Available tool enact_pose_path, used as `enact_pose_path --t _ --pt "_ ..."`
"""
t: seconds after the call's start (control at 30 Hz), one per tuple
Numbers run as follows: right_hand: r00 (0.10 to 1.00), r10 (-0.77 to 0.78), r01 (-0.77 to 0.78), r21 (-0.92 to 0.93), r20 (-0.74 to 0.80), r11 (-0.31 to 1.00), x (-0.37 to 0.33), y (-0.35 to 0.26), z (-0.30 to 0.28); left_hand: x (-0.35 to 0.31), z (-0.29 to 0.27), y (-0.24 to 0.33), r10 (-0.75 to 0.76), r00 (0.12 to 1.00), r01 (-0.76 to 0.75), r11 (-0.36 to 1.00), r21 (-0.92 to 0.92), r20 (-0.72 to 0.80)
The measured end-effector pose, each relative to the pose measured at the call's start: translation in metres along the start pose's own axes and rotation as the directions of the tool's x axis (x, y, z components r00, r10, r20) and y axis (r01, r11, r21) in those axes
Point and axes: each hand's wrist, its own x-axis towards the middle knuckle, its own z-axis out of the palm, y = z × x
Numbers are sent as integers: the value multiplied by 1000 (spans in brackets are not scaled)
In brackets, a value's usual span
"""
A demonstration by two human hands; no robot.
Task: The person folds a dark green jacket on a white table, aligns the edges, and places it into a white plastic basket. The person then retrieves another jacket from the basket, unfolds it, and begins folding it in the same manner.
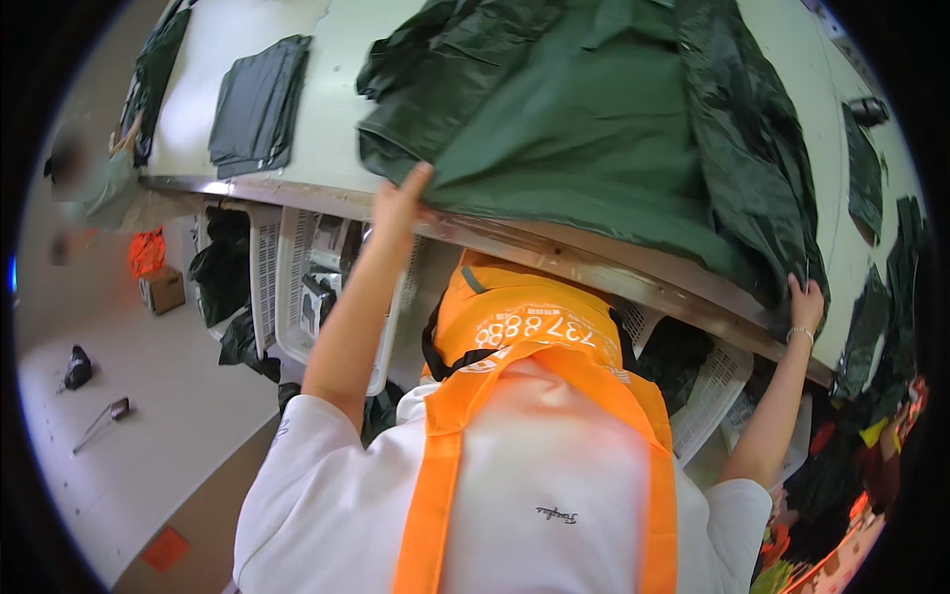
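A large dark green garment [584,129], which looks like a rain jacket, lies spread over the pale worktable [332,99]. Its lower hem hangs at the table's near edge. My left hand [404,196] pinches the hem at its left corner. At the right corner, my right hand [805,303] grips the hem, with a bracelet on the wrist. Between the two hands the hem stretches in a slack curve. The far end of the garment runs out of view at the top.
A stack of folded dark green garments [259,104] rests on the table to the left. White plastic baskets [297,297] stand under it. At the far left is another person [114,183]. A cardboard box [161,290] sits on the floor. More dark garments [864,178] lie at the right.
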Motion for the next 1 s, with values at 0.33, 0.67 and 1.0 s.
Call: enact_pose_path --t 0.33,0.67,1.0 --pt "893 -374 438 681 -252 587 -157 -197 26 7 -50 -26 127 990 -134 985 113 65" --pt "663 -728 495 831 -172 254 -294 -380 42 28 -4 11 -73 854 246 929 -277 515" --pt "643 -664 717 606 -381 346 -323 -410 8 24 -15 46 9 724 192 958 -214 689"
